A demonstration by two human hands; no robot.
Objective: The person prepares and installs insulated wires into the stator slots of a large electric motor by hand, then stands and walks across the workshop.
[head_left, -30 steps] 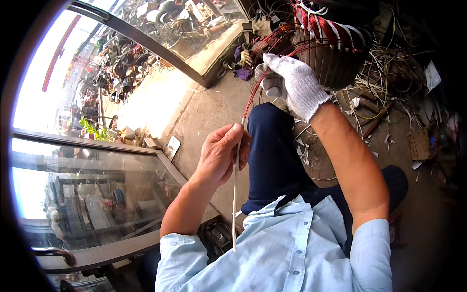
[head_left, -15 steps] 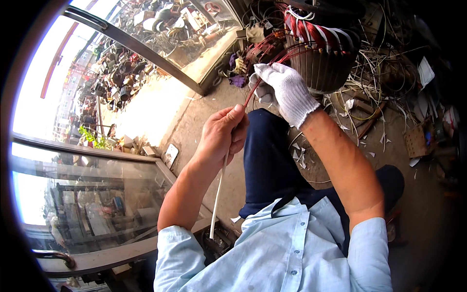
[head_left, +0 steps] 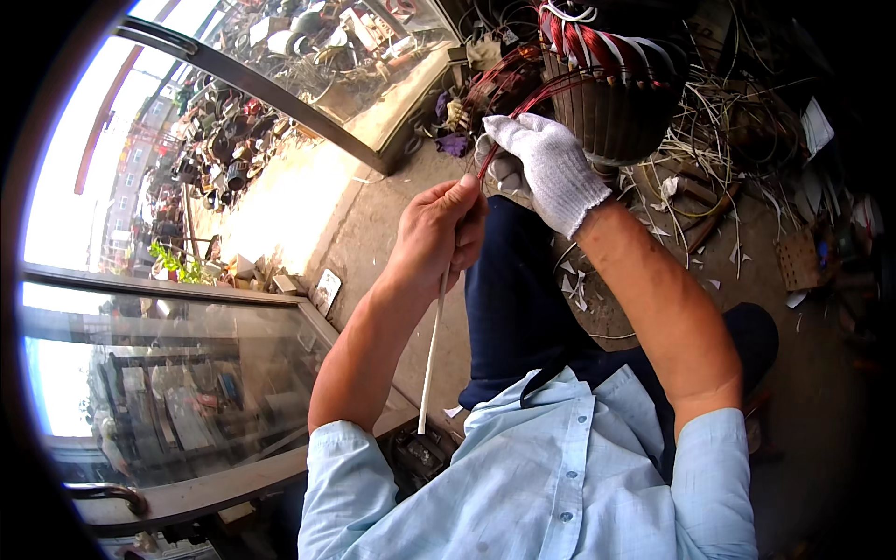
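Observation:
My bare left hand (head_left: 441, 229) is closed, thumb on top, around a thin white sleeving tube (head_left: 430, 364) that hangs below the fist. Red winding wires (head_left: 484, 166) run into its pinch from the glove above. A white knitted glove covers my right hand (head_left: 549, 170), whose thumb and fingers are closed on the same wires. From there they stretch to a motor stator (head_left: 611, 117) standing beyond the glove. Red coils (head_left: 588, 47) tied with white bands line its upper rim. What lies inside each grip is hidden by the fingers.
Tangled wire scraps (head_left: 737, 149) and paper bits (head_left: 579, 289) litter the floor at right. A glass door (head_left: 187, 383) stands at left, with another framed glass panel (head_left: 373, 56) at upper left. Purple cloth (head_left: 453, 144) lies near the stator. A scrap heap (head_left: 224, 131) is outside.
My left hand has moved up and slightly right, closer to the gloved hand, and the white tube has come along. My right hand keeps its hold on the red wires.

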